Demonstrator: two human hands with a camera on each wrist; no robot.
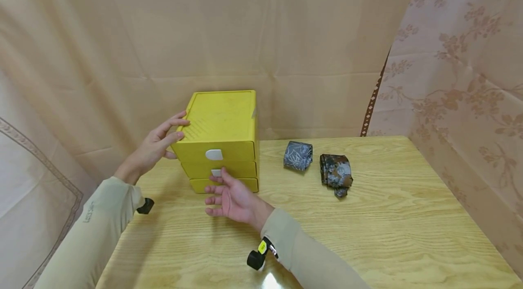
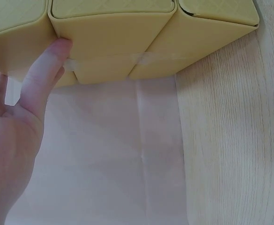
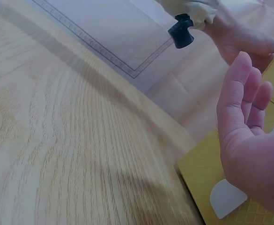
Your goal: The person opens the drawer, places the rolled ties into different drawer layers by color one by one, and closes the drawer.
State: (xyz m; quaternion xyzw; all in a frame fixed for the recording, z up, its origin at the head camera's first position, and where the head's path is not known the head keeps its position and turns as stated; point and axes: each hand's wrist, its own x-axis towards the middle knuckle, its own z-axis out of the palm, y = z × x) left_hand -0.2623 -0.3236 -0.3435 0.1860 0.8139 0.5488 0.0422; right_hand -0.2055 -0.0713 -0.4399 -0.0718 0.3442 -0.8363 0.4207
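Observation:
A yellow three-drawer storage box (image 1: 222,114) stands on the table, its white drawer tabs facing the front. My left hand (image 1: 161,137) rests on its top left edge with fingertips on the lid. In the left wrist view the thumb of the left hand (image 2: 22,117) touches the box's side (image 2: 108,42). In front of the lower drawers is my right hand (image 1: 237,196), fingers extended and nothing held. Its raised fingertip is beside the middle drawer's white tab (image 1: 216,173); whether they touch cannot be told. The right wrist view shows this right hand (image 3: 244,136) with straight fingers.
To the box's right lie a rolled grey patterned necktie (image 1: 298,156) and a rolled dark floral necktie (image 1: 337,173). The wooden table (image 1: 392,216) ends at a beige curtain (image 1: 318,53) behind and a flowered cloth (image 1: 470,98) on the right.

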